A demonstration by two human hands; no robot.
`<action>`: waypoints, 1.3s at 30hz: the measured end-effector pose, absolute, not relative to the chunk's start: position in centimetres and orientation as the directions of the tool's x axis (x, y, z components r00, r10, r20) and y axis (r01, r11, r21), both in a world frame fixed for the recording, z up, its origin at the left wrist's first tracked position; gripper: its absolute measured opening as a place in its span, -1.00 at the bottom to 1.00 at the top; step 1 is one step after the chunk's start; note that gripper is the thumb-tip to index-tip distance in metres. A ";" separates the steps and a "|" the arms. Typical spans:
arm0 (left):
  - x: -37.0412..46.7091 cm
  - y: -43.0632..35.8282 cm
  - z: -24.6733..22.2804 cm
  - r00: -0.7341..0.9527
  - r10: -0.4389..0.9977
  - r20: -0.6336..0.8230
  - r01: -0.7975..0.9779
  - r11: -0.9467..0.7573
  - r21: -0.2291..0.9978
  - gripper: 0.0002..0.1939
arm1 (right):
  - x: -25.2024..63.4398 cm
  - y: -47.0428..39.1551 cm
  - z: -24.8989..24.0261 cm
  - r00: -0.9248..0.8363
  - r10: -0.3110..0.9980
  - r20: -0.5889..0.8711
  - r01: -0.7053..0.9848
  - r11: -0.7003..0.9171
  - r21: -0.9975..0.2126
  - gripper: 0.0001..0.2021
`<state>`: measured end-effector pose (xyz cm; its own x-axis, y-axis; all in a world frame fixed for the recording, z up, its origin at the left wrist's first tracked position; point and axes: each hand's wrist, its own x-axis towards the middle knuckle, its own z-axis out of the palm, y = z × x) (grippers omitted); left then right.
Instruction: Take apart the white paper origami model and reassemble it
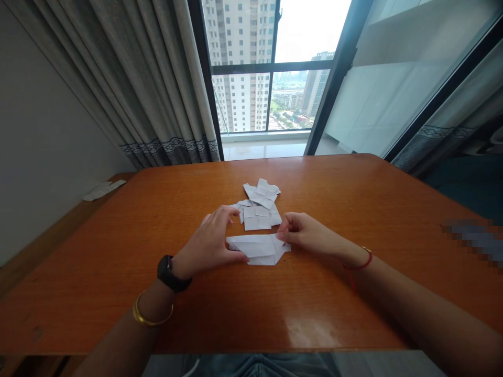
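Observation:
A folded white paper (261, 250) lies on the wooden table (157, 209) between my hands. My left hand (212, 238) is at its left end, fingers apart, with the thumb resting at the paper's lower left edge and the fingertips raised above it. My right hand (296, 229) has its fingers pinched together on the paper's upper right corner. Just beyond lies a square-looking folded white paper (257, 217), and a further folded white paper (263, 192) overlaps its far side.
More white paper (104, 189) lies on a ledge beyond the table's left edge. A blurred bluish patch (475, 238) shows at the right edge. Past the table's far edge are a grey curtain (157, 78) and a window (271, 68).

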<state>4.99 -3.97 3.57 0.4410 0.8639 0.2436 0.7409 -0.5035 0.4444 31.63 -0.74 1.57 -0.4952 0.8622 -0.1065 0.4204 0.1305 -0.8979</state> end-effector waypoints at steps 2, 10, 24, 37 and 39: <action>4.8 -3.9 3.6 0.486 0.852 0.194 0.731 -0.518 0.444 -0.12 | 31.5 -1.0 1.4 -0.471 0.876 -0.103 0.500 0.169 -0.849 -0.88; 5.9 -3.7 2.7 0.642 0.766 0.031 0.690 -0.595 0.413 -0.65 | 31.3 -2.1 2.9 -0.459 0.888 -0.030 0.801 0.399 -0.446 -0.94; 6.4 -4.6 2.2 0.537 0.843 0.036 0.753 -0.498 0.430 -0.73 | 30.7 -3.0 2.1 -0.534 0.839 -0.106 0.717 0.384 -0.581 -0.75; 6.7 -4.2 1.4 0.543 0.827 0.143 0.696 -0.539 0.474 -0.81 | 30.2 -2.9 2.5 -0.608 0.792 0.057 0.737 0.590 -0.328 -0.88; 6.7 -4.2 1.3 0.552 0.826 0.110 0.707 -0.535 0.463 -0.80 | 30.2 -2.8 2.1 -0.624 0.781 0.042 0.735 0.603 -0.310 -0.86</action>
<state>6.71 -4.15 1.30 0.5525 0.8262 0.1104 0.7071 -0.5346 0.4628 30.18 -2.84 2.11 -0.6236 0.7806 0.0417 0.7345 0.6034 -0.3104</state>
